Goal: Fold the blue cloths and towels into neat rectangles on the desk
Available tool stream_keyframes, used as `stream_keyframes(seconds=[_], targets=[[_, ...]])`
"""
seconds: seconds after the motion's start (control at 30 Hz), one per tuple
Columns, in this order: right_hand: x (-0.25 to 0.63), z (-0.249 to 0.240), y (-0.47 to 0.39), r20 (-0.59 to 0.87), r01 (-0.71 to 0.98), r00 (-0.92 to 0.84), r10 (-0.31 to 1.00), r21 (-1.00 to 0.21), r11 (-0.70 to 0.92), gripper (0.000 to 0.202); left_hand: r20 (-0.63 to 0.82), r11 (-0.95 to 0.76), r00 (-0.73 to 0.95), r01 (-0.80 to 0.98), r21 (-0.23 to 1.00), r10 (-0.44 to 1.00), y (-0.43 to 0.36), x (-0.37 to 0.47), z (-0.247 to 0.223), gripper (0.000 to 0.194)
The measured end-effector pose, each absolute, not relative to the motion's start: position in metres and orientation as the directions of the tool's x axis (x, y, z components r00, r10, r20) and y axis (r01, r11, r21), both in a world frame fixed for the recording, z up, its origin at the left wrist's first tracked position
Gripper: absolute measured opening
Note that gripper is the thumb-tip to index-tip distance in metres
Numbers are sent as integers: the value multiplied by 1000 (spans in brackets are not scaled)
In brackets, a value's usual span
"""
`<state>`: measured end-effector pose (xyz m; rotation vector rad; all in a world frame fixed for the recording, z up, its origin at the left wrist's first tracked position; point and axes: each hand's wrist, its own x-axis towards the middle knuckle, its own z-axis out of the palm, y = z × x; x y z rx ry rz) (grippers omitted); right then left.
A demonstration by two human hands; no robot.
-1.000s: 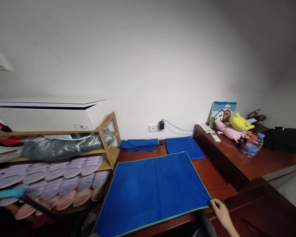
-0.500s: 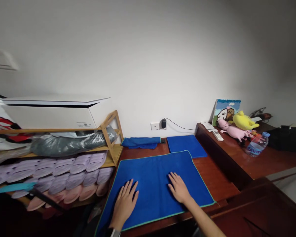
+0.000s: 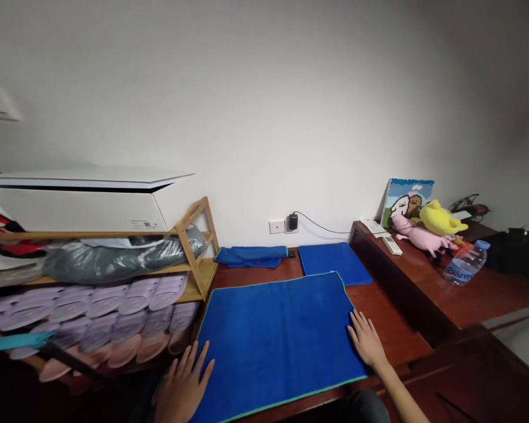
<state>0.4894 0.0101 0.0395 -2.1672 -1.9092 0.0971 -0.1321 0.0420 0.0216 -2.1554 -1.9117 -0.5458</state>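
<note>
A blue cloth with a light green edge lies spread flat on the brown wooden table. At its left edge is my left hand, fingers stretched and apart, holding nothing. My right hand rests over the cloth's right edge, palm down with the fingers extended. Behind, against the wall, a folded blue cloth sits at the left. Another blue cloth, folded into a flat rectangle, lies to the right, close to the spread cloth's far corner.
A wooden shoe rack with purple slippers and a white box stands at left. To the right, a higher brown surface holds a water bottle, a pink plush toy, a yellow plush toy and a remote.
Both hands have moved outward from the middle of the cloth, my left hand to the left and nearer, my right hand to the right edge. The view has shifted slightly.
</note>
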Motion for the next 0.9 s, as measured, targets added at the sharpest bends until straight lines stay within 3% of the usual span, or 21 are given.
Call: stream_keyframes(seconds=[0.17,0.3,0.4,0.63,0.8,0.9], targets=[[417,69,66,169,952,-46,985,-290,94,68,442,-235,164,965,112,882,83,-56,46,64],[330,91,123,114,924,-199,973,-310,225,67,349,-403,336,904,142,875,127,35,63,58],[292,91,155,71,917,-249,966,-303,259,67,296,-439,381,883,162,876,154,69,59,55],[345,78,188,102,965,-140,985,-210,159,65,263,-245,198,956,161,944,196,-9,45,59],[421,72,191,129,978,-32,991,-202,57,66,202,-51,27,992,111,979,198,-91,41,68],[445,63,194,148,980,-8,989,-197,37,67,229,-19,-3,995,94,973,195,-114,39,66]])
